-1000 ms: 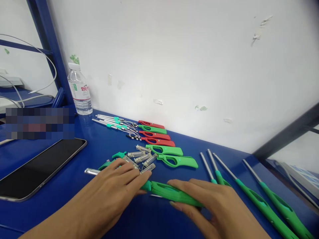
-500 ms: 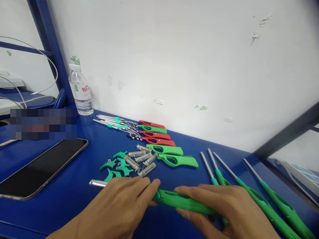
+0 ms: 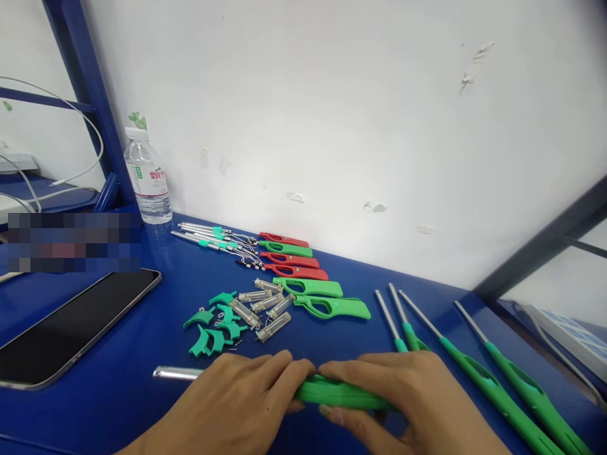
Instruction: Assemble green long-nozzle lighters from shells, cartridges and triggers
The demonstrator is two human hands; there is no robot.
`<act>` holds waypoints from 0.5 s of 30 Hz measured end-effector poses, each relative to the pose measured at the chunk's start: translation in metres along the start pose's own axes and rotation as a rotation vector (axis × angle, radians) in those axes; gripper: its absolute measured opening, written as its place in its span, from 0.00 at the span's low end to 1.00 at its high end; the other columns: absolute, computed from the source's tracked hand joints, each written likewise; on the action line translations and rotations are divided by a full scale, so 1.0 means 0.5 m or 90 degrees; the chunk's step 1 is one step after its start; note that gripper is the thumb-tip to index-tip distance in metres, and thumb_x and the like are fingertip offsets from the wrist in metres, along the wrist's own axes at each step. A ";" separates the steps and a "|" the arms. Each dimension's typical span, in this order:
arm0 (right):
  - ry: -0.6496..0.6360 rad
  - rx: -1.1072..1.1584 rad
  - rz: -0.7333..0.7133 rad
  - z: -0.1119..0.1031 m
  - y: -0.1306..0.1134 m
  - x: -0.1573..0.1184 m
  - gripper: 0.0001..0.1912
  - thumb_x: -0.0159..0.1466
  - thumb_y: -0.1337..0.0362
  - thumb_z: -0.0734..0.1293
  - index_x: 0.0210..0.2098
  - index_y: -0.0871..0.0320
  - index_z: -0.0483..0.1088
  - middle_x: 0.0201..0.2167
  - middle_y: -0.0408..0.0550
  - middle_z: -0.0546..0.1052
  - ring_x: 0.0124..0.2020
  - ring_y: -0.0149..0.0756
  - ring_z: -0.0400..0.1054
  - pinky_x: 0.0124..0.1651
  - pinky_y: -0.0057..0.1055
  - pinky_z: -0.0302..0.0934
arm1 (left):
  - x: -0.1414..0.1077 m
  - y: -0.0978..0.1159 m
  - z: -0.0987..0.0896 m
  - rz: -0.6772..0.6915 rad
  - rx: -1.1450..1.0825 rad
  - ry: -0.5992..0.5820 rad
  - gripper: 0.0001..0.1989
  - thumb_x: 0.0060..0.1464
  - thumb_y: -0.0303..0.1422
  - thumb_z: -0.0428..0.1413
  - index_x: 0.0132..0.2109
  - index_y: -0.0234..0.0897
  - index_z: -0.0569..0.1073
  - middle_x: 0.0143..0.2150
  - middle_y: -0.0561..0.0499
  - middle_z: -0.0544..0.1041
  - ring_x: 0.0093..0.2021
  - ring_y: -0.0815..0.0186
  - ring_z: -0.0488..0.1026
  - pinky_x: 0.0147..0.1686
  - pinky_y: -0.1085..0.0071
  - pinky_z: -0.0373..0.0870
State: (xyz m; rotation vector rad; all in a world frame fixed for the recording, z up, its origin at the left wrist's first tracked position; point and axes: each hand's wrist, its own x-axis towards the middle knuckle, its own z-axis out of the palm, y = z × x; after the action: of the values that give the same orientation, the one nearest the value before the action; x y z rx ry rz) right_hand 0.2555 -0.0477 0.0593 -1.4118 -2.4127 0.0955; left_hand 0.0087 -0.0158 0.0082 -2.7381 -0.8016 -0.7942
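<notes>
The left grip (image 3: 244,392) is a bare hand with slim fingers (image 3: 289,383) and a smooth back. The right grip (image 3: 398,388) is bare too, its thumb (image 3: 351,422) showing a short nail (image 3: 337,414). The left forearm (image 3: 165,436) and right forearm (image 3: 469,433) are uncovered where they show.

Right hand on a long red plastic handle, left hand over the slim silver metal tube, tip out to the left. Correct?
Wrong on colour: the head view shows the long plastic handle in the right hand is green, not red. The rest is right: left hand over the slim silver metal tube, tip out to the left.
</notes>
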 end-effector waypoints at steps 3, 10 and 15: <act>-0.047 0.044 0.037 0.009 -0.006 0.011 0.09 0.67 0.63 0.79 0.43 0.40 0.84 0.33 0.30 0.87 0.32 0.36 0.84 0.35 0.27 0.75 | -0.002 -0.005 0.012 -0.011 -0.006 -0.012 0.14 0.77 0.22 0.42 0.58 0.40 0.68 0.44 0.51 0.87 0.31 0.62 0.84 0.28 0.65 0.73; 0.070 0.163 0.033 -0.002 0.014 0.003 0.21 0.65 0.62 0.82 0.55 0.35 0.83 0.50 0.33 0.88 0.48 0.38 0.86 0.48 0.24 0.78 | -0.017 -0.034 -0.010 -0.083 -0.125 -0.070 0.12 0.77 0.27 0.47 0.59 0.46 0.69 0.46 0.56 0.86 0.38 0.64 0.85 0.35 0.68 0.73; 0.061 0.137 0.055 -0.019 0.027 -0.001 0.12 0.73 0.63 0.74 0.52 0.37 0.84 0.48 0.31 0.89 0.45 0.37 0.87 0.49 0.24 0.79 | -0.023 -0.041 -0.018 -0.121 -0.115 0.003 0.13 0.81 0.33 0.45 0.64 0.46 0.69 0.54 0.53 0.85 0.42 0.64 0.85 0.37 0.68 0.72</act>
State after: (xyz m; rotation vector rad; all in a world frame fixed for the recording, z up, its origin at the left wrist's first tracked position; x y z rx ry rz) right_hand 0.2702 -0.0424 0.0652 -1.3886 -2.1896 0.2932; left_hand -0.0147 -0.0064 0.0099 -2.8454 -1.0493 -0.9533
